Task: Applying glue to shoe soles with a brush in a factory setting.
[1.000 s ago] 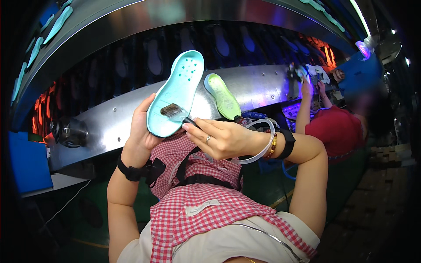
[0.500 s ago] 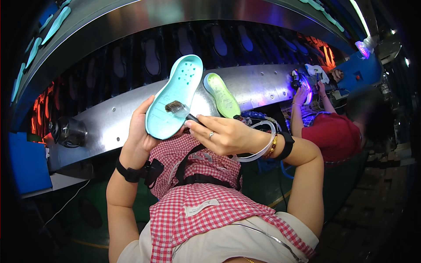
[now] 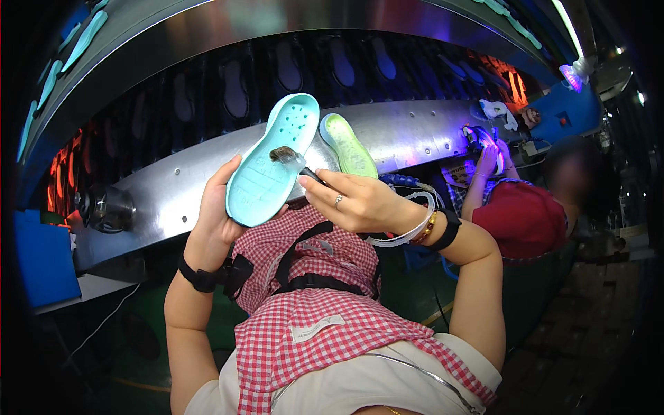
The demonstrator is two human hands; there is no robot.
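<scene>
Curved steel conveyor housing (image 3: 415,131) spanning behind.

Turquoise shoe sole (image 3: 271,162) standing raised before chest, long axis tilting up-right, toe uppermost.

Left hand (image 3: 216,225) cupping heel end from behind, fingers wrapping edge.

Right hand (image 3: 360,204) pinching small brush (image 3: 289,158) closed-fingered, bristles touching sole's middle, handle lying toward right.

Green sole (image 3: 348,145) sitting just beside.

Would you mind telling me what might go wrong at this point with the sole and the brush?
The left hand grips the light blue sole only at its lower edge, so brush pressure from the right hand might tip it. The bristles sit near the edge and could smear the fingers.
</scene>
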